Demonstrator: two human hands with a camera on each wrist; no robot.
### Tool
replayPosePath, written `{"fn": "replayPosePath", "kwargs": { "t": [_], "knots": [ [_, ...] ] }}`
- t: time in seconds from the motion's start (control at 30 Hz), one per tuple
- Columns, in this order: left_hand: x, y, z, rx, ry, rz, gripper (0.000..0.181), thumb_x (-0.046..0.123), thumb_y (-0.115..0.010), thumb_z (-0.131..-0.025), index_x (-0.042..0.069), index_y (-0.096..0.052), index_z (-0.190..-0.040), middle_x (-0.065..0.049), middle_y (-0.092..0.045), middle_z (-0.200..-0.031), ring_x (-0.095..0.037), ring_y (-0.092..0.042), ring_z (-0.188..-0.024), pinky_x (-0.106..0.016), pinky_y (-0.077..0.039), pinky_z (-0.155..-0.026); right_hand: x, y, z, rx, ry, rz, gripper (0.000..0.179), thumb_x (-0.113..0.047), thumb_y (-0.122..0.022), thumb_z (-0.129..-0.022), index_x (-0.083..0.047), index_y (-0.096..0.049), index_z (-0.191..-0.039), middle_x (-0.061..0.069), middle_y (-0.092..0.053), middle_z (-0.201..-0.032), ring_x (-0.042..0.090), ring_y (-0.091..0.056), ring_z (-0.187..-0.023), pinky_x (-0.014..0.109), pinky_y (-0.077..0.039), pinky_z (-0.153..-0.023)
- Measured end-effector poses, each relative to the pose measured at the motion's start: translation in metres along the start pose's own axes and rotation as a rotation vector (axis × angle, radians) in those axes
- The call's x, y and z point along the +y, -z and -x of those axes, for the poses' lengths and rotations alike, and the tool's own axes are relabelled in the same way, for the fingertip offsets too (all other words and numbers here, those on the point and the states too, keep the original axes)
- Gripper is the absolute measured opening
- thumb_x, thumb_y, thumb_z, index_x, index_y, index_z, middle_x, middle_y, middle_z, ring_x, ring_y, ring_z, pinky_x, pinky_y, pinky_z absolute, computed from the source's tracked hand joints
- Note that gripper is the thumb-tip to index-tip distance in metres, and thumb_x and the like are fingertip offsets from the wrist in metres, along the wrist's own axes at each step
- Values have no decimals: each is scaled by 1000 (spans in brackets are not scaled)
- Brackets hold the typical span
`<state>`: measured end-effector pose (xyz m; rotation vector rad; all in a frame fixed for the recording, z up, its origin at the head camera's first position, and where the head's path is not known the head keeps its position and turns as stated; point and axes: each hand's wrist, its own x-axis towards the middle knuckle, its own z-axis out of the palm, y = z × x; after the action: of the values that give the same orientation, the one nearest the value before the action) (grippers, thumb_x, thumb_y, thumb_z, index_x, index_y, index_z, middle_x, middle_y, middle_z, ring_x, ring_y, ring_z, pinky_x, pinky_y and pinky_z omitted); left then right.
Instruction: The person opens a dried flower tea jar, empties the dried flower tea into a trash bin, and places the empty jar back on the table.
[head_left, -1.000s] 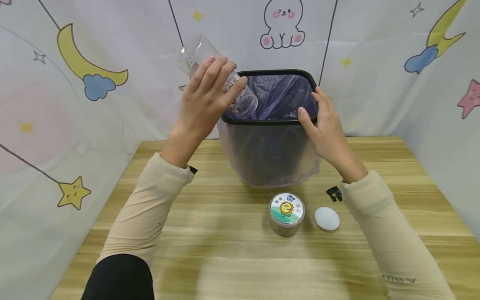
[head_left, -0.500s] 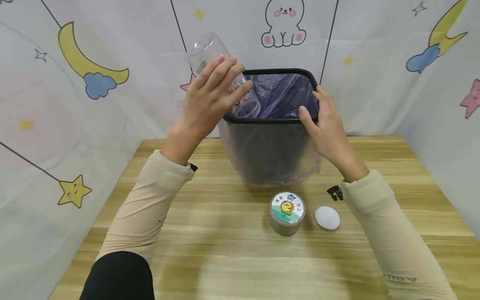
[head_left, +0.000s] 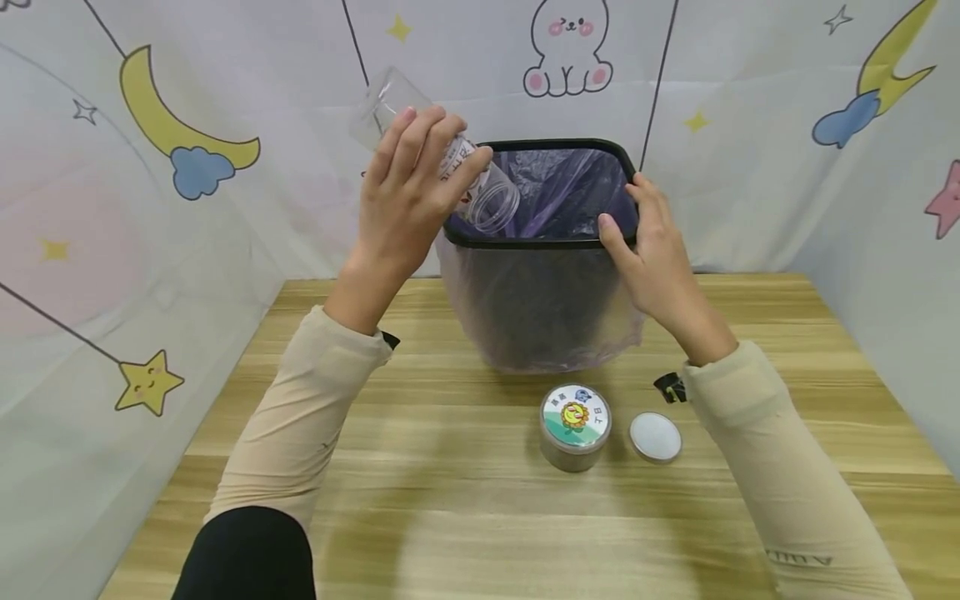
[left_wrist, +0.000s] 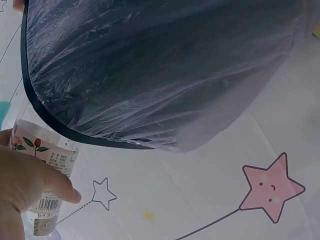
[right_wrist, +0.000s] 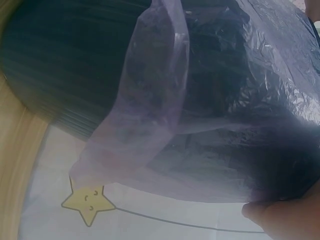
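In the head view my left hand (head_left: 412, 183) grips a clear plastic jar (head_left: 491, 200) with a printed label. The jar is tilted, base up to the left, its open mouth inside the rim of the black trash bin (head_left: 540, 308). In the left wrist view the jar's label (left_wrist: 37, 145) shows flowers and a barcode, with my thumb across it. A thin purple bag (head_left: 555, 187) lines the bin and is folded over its outside. My right hand (head_left: 652, 250) holds the bin's right rim, thumb at the front and fingers along the side.
A round tub (head_left: 575, 429) with a sunflower picture on its lid stands on the wooden table (head_left: 450, 517) before the bin. A small white round lid (head_left: 656, 437) lies right of it. Behind the bin hangs a printed white curtain (head_left: 465, 50).
My left hand and the jar swung slightly right and more upright, then back left and flatter. My right hand, the bin, the tub and the lid have stayed put.
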<state>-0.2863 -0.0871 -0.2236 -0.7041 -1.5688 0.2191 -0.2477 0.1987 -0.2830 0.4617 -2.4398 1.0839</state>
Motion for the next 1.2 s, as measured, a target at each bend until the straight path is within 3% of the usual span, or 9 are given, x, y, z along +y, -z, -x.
{"fn": "replayPosePath", "kwargs": {
  "t": [0.23,0.47,0.7,0.8,0.97,1.2],
  "knots": [
    [-1,-1,4,0,91,-2,44,-10,-45,-99,24,-71,-108,-6,-60,-119,-25,-52,-120,-36,-29,-115,1,-1,0,14,5,-9,79,-53,-39,-99,6,-26,-152,15,-17,-163,35,-20,-147,54,-17,-117],
    [-3,1,9,-50,217,17,41,-5,-44,-102,25,-71,-110,-7,-60,-117,-28,-52,-118,-38,-29,-113,1,-3,0,28,8,-30,80,-54,-39,-100,4,-26,-153,14,-16,-163,33,-19,-147,54,-17,-117],
    [-5,3,15,-43,317,-32,39,-2,-48,-101,28,-73,-108,-7,-61,-111,-29,-53,-110,-42,-37,-101,2,-5,0,50,14,-55,81,-55,-40,-99,4,-27,-153,16,-17,-162,32,-19,-147,53,-16,-118],
    [-6,8,18,-106,384,-6,43,-5,-51,-96,28,-71,-113,-8,-61,-112,-31,-51,-110,-44,-36,-100,3,-8,-1,69,22,-78,83,-57,-41,-99,4,-28,-153,16,-17,-163,29,-18,-148,51,-16,-118],
    [-7,18,24,-242,465,77,56,-7,-66,-80,26,-65,-125,-11,-58,-118,-34,-46,-115,-49,-31,-103,5,-12,0,106,20,-131,83,-58,-45,-98,2,-29,-153,12,-17,-163,24,-18,-148,46,-16,-119],
    [-9,27,26,-325,541,109,61,11,-84,-73,26,-61,-128,-11,-56,-120,-36,-45,-113,-51,-34,-94,8,-15,1,152,34,-174,80,-55,-48,-97,0,-31,-153,10,-21,-162,20,-21,-147,40,-20,-118]
  ]
}}
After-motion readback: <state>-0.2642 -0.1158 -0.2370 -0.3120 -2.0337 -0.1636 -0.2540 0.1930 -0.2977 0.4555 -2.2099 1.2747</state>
